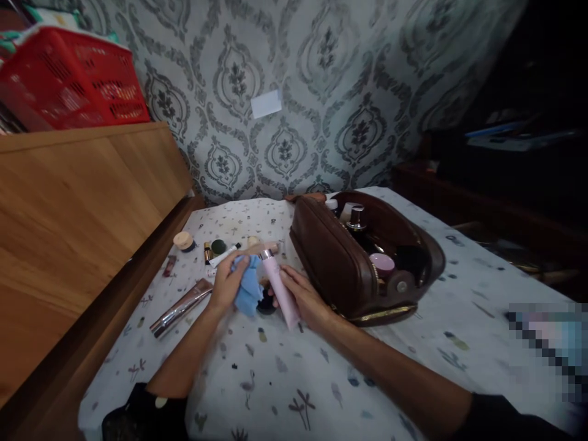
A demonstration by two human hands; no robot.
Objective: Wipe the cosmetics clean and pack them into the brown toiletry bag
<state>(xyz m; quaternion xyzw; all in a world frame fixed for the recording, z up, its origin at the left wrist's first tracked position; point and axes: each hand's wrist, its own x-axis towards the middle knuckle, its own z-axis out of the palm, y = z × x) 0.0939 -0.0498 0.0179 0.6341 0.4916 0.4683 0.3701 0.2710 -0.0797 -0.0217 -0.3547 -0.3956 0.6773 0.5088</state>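
Note:
My right hand [305, 298] is closed round a pale pink cosmetic tube [283, 294], whose shiny cap end points away from me. In my left hand [227, 283] a light blue cloth [248, 288] is bunched, close beside the tube's cap. Behind the hands lie a beige tube [263, 248], a white tube [225, 255], a dark green-lidded jar [218, 247] and a small gold-capped bottle [207, 252]. A dark round item [266, 303] is partly hidden between my hands. Left of my left forearm lies a shiny rose-brown tube [180, 308].
An open brown leather cosmetic bag [333, 263] stands to the right, holding a pink-lidded jar [382, 264] and several bottles. A cream-lidded jar [184, 241] sits at the back left. A wooden headboard [92, 214] borders the left, with a red basket [78, 79] on top.

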